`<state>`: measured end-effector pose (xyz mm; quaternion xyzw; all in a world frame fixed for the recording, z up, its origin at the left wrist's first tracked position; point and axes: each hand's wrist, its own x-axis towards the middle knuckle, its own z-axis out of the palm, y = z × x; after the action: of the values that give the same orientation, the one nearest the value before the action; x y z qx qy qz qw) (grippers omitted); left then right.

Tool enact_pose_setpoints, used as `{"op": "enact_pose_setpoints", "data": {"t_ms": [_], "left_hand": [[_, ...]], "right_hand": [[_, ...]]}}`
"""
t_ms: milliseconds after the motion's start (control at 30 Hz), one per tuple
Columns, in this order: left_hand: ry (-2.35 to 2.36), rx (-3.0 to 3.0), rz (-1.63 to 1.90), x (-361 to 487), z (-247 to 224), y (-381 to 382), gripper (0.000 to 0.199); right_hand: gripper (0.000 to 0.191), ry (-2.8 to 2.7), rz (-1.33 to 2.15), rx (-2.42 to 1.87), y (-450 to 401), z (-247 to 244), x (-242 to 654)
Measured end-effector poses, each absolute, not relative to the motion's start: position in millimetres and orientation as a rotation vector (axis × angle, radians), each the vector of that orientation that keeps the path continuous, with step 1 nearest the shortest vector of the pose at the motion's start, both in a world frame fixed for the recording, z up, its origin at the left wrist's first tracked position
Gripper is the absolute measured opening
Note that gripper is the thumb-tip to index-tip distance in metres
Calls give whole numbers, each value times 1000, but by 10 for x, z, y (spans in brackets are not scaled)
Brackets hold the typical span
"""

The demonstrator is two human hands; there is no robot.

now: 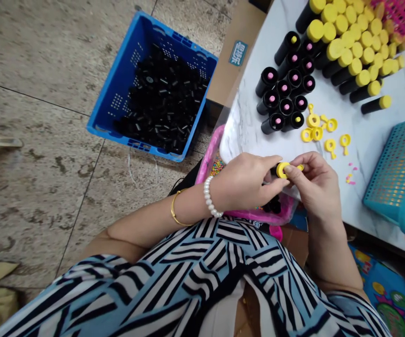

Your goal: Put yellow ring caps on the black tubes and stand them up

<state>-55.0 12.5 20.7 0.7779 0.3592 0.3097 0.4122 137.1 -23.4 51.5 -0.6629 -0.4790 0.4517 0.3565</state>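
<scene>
Striped blouse, left hand holding black tube, right hand pinching yellow ring.

Yellow plastic ring between left hand and right hand

Black, yellow and pink on veined white

Black tubes show pink centres; others carry yellow caps. The held tube is black, the ring yellow, the table white marble with grey veins. The crate is blue, the basket teal, the tray hot pink, the shirt striped blue, black and white.
</scene>
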Motion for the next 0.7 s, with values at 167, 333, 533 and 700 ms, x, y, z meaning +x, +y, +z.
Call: {"op": "enact_pose_setpoints", "data": {"t_ms": [167,333,533,700], "left_hand": [[868,1651,811,-448,236,118,29],[909,1585,822,-375,150,34,31],[873,1853,972,-370,-1,-38,35],[944,2094,873,-375,32,-6,28]], "right_hand": [[26,-1185,1256,-1723,-231,507,1360],[26,-1172,1158,-1688,-287,410,1309],[38,-1097,1267,-1648,-277,357,1390],[29,-1076,1295,-1502,-310,436,1644]]}}
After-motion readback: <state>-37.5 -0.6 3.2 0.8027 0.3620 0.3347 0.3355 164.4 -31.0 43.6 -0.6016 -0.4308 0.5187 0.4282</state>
